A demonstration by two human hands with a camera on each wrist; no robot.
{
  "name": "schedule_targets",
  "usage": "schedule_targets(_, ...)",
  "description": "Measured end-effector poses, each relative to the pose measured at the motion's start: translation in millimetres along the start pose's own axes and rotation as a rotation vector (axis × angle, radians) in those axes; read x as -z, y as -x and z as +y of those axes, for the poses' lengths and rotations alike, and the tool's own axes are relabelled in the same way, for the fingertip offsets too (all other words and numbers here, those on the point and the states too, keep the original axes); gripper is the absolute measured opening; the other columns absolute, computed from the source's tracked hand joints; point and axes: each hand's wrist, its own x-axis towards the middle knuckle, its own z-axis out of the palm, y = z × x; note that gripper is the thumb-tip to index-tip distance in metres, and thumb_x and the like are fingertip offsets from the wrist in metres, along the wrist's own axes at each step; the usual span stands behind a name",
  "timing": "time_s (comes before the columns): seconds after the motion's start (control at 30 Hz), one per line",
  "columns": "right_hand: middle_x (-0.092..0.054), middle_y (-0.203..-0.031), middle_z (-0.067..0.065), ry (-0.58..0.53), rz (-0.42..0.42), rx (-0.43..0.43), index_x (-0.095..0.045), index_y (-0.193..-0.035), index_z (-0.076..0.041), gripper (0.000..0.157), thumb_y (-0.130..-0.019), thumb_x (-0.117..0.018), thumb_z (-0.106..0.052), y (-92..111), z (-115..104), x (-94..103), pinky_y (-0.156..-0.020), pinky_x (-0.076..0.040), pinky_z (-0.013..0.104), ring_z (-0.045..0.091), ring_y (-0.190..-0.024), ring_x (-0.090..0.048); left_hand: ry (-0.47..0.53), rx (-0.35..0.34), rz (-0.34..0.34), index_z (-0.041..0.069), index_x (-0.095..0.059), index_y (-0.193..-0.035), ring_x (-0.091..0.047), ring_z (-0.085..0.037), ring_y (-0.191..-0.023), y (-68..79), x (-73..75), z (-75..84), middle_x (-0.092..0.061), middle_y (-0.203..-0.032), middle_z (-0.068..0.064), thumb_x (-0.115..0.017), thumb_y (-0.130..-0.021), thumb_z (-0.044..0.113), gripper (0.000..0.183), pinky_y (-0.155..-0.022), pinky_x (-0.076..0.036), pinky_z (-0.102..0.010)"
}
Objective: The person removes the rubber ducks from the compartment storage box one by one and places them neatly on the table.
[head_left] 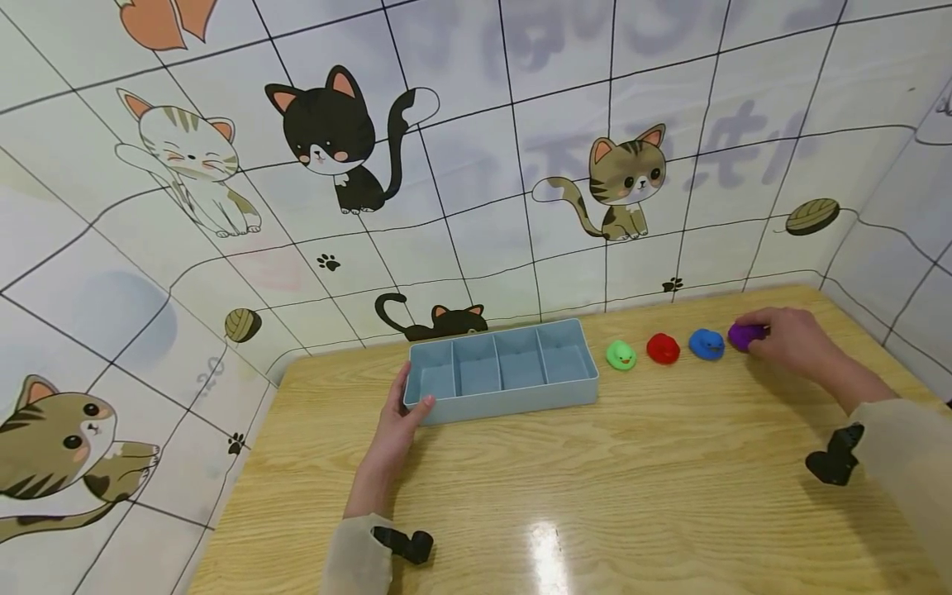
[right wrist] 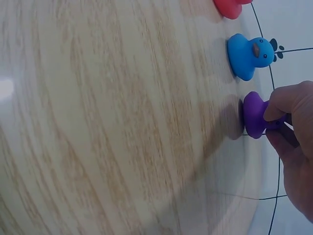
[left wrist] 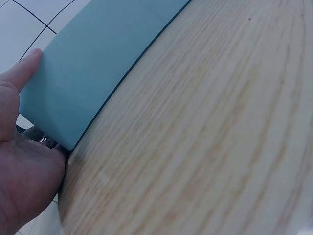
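A light blue divided box (head_left: 513,402) stands near the wall, its row of compartments bare inside. My left hand (head_left: 396,428) grips its left end, thumb over the front rim and the other fingers behind the end wall. At the right, my right hand (head_left: 799,343) pinches a purple rubber duck (right wrist: 253,115) by its head between thumb and fingers. Left of that duck sit a blue duck (head_left: 706,344), a red duck (head_left: 664,349) and a green duck (head_left: 621,355), in a row that reaches toward the box.
The wooden table (head_left: 640,487) runs up to a wall (head_left: 476,165) covered in cat drawings and grid lines. Side walls rise at the left and right. Each sleeve carries a black wrist mount (head_left: 835,456).
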Motion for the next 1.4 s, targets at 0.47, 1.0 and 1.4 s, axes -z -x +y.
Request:
schedule_targets(0.47, -0.051, -0.126, 0.047, 0.021, -0.030, -0.016, -0.057, -0.124, 0.020, 0.042, -0.085, -0.065, 0.006, 1, 1, -4.0, -0.093, -0.044, 0.072, 0.061, -0.112, -0.050, -0.007, 0.004, 0.006, 0.034, -0.016, -0.165, 0.000, -0.031, -0.157, -0.5, 1.9, -0.1, -0.002, -0.172, -0.005, -0.064, -0.103, 0.030, 0.078, -0.124, -0.012, -0.053)
schedule_targets(1.0, -0.040, -0.138, 0.044, -0.014, 0.070, 0.041, -0.048, -0.135, 0.017, 0.051, -0.089, -0.062, 0.005, 12, 6, -12.8, -0.087, -0.044, 0.072, 0.062, -0.113, -0.049, -0.018, 0.002, 0.006, 0.033, -0.017, -0.165, -0.001, -0.032, -0.156, -3.3, -0.3, -4.1, -0.003, -0.172, -0.005, -0.064, -0.104, 0.032, 0.077, -0.124, -0.013, -0.053)
schedule_targets(1.4, -0.030, -0.141, 0.049, -0.159, 0.227, 0.051, -0.012, -0.159, 0.008, 0.082, -0.090, -0.056, 0.003, 13, -13, -10.3, -0.084, -0.041, 0.075, 0.069, -0.113, -0.045, 0.047, 0.011, -0.003, 0.027, -0.020, -0.165, -0.004, -0.028, -0.157, -19.2, 1.8, -3.0, -0.008, -0.172, -0.004, -0.059, -0.106, 0.022, 0.072, -0.124, -0.013, -0.048)
